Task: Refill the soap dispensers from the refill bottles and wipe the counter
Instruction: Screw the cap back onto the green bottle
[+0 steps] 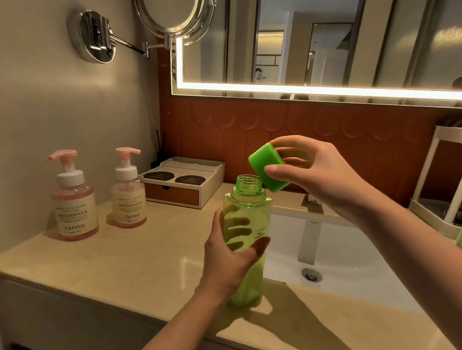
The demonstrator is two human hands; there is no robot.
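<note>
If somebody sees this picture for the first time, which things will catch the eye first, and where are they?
The bright green bottle stands out at the centre, gripped by the left hand beside the sink, its mouth open. Just above it the right hand pinches the green cap. At the left, two pink soap dispensers stand on the counter by the wall.
</note>
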